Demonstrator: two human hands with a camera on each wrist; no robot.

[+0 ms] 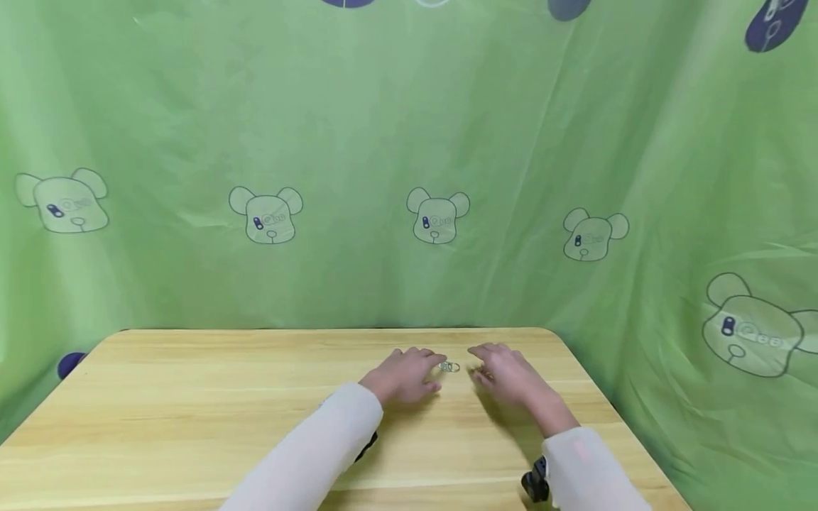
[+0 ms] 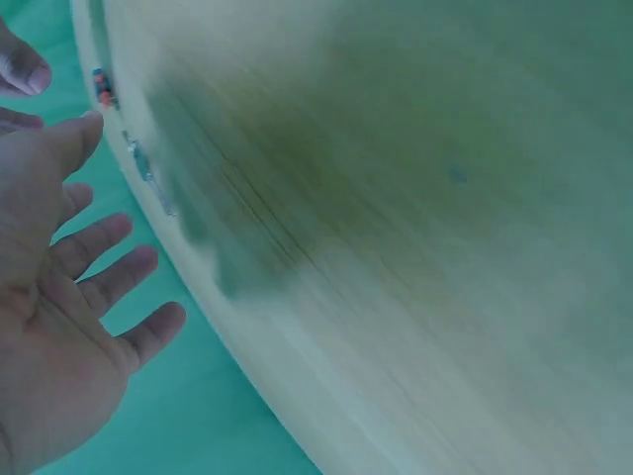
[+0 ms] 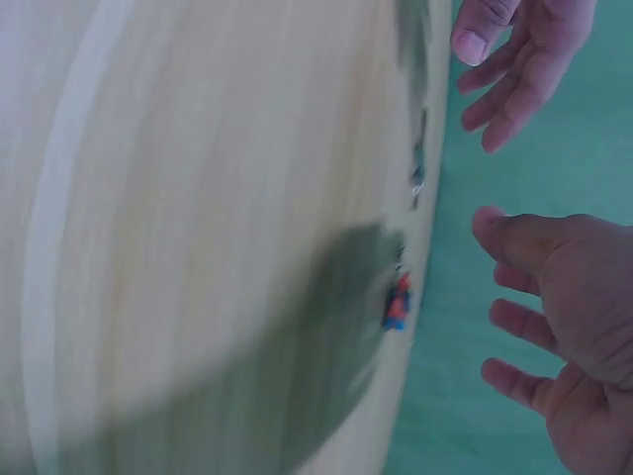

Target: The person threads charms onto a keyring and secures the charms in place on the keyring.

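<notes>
A keyring with metal rings [image 1: 450, 367] lies on the wooden table between the two hands. In the right wrist view, its slim metal piece [image 3: 417, 178] is near a small red-and-blue charm [image 3: 398, 305] with a short chain. The charm [image 2: 102, 87] also appears in the left wrist view, but the right hand covers it in the head view. My left hand [image 1: 407, 375] hovers left of the rings, fingers spread and holding nothing. On the other side, my right hand [image 1: 508, 376] is held over the charm's area, fingers relaxed and nothing in its grasp.
The light wooden table [image 1: 192, 411] has rounded far corners. Behind it and along the right hangs a green curtain [image 1: 358, 284] printed with bear heads. A black wrist camera [image 1: 537, 479] sits beneath the right sleeve. Hand shadows fall across the tabletop.
</notes>
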